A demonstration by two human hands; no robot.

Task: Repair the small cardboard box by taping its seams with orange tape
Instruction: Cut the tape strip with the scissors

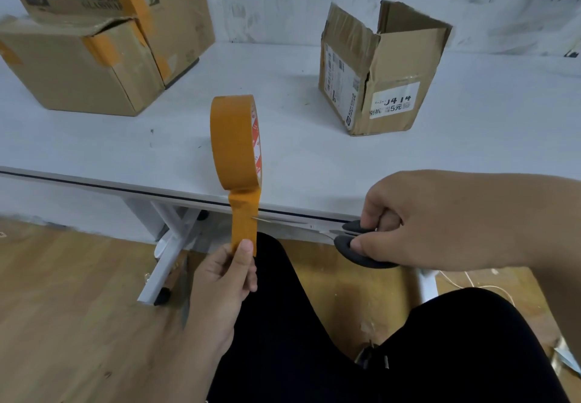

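Plainly, small cardboard box (382, 72) label reads "J414" and "5元"

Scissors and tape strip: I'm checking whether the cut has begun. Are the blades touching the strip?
Touching. The head view shows the scissors blade tip meeting the right edge of the tape strip.

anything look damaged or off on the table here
Yes. The small box on the table is worn: its open top flaps are ragged and creased, and the front corner seam is split. The bigger boxes at the left are crumpled, already patched with orange tape.
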